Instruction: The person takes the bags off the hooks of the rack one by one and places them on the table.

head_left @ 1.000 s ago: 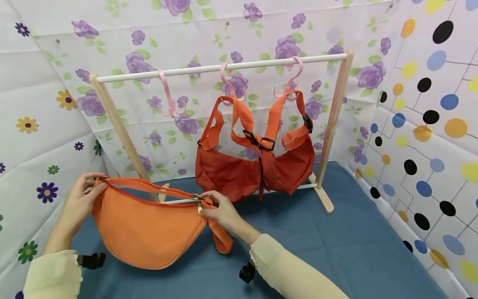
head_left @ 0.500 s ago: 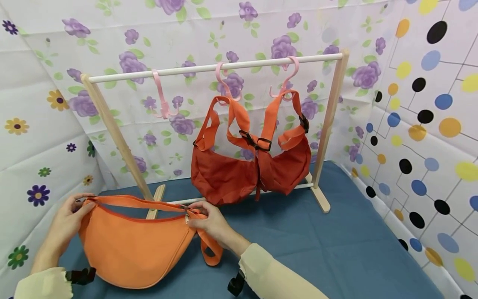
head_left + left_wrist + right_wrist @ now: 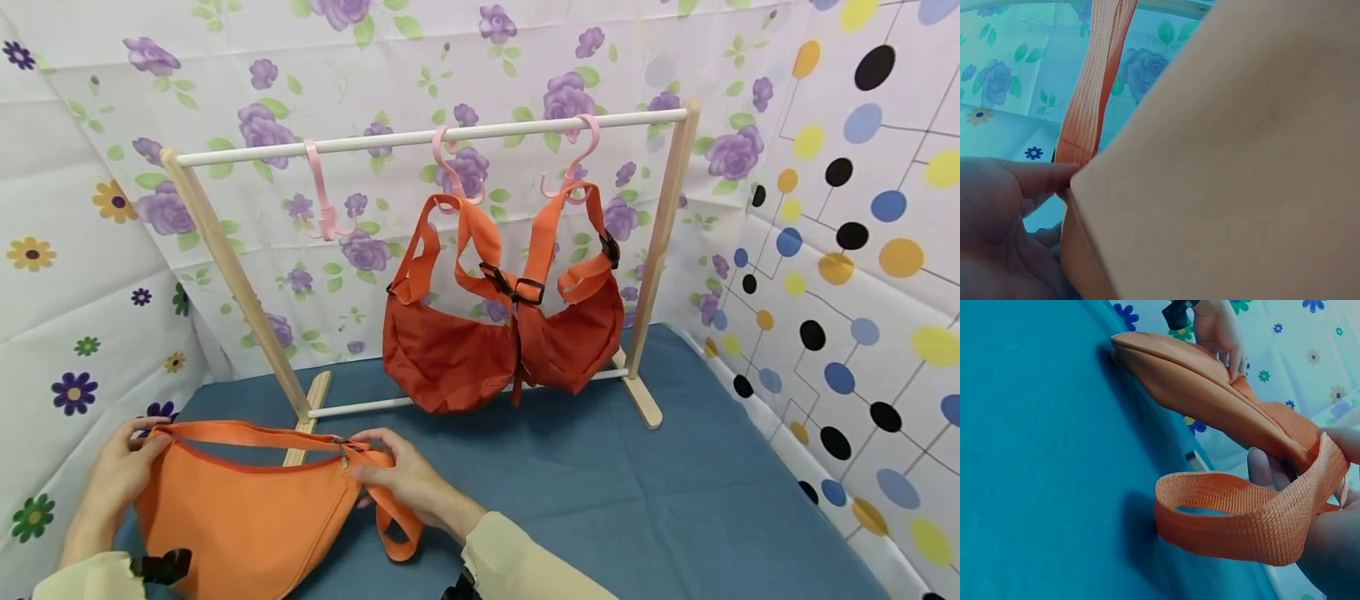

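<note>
An orange shoulder bag [image 3: 240, 517] is stretched between both hands at the front left in the head view. My left hand [image 3: 120, 471] pinches its left top corner, where the strap [image 3: 1088, 119] meets the body, as the left wrist view shows up close. My right hand [image 3: 405, 479] grips the right top corner by the zipper end and strap. From there a loop of strap [image 3: 1229, 537] dangles over the cloth in the right wrist view. The bag's lower edge runs out of the head view.
A rack with a white rail [image 3: 360, 143] and wooden posts [image 3: 232, 275] stands behind the bag. Two red-orange bags [image 3: 450, 358] hang from pink hooks on its right half. Another pink hook [image 3: 324, 200] at the left bears nothing. Blue cloth [image 3: 570, 500] covers the table.
Both hands have lowered the orange bag toward the front and left, away from the rack. The hanging bags stay in place; the whole scene shifts slightly left in view.
</note>
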{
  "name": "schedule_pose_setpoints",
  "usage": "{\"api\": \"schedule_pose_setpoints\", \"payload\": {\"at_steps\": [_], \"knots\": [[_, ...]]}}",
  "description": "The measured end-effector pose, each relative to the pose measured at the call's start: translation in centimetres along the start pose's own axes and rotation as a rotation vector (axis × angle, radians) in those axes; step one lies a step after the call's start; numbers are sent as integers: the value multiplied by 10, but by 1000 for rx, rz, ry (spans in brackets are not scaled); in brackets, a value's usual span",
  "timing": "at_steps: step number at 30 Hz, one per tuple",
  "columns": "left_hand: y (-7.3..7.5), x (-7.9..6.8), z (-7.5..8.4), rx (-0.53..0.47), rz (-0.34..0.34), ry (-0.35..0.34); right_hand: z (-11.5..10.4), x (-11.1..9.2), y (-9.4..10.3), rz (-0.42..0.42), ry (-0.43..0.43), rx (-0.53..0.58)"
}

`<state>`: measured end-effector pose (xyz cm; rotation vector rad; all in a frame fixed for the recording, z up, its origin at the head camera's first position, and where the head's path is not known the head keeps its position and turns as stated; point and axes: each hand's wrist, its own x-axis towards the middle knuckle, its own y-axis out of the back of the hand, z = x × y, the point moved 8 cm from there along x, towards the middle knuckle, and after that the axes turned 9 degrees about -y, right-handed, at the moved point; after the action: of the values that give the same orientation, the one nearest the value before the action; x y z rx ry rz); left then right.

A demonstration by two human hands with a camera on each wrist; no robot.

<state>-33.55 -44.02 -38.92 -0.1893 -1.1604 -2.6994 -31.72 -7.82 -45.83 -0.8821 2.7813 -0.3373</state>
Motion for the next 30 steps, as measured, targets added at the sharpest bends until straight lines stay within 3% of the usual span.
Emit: {"api": "schedule_pose_setpoints", "payload": {"at_steps": [8,20,30], "knots": [[-3,-2,-13,56,-26,103,11,4,-4,-37,-57,85],[6,-21,-36,136,36,264,25,8,-29,-146,-92,204],[2,-34,-52,27,120,401,30,4,-38,-175,-109,268]]}}
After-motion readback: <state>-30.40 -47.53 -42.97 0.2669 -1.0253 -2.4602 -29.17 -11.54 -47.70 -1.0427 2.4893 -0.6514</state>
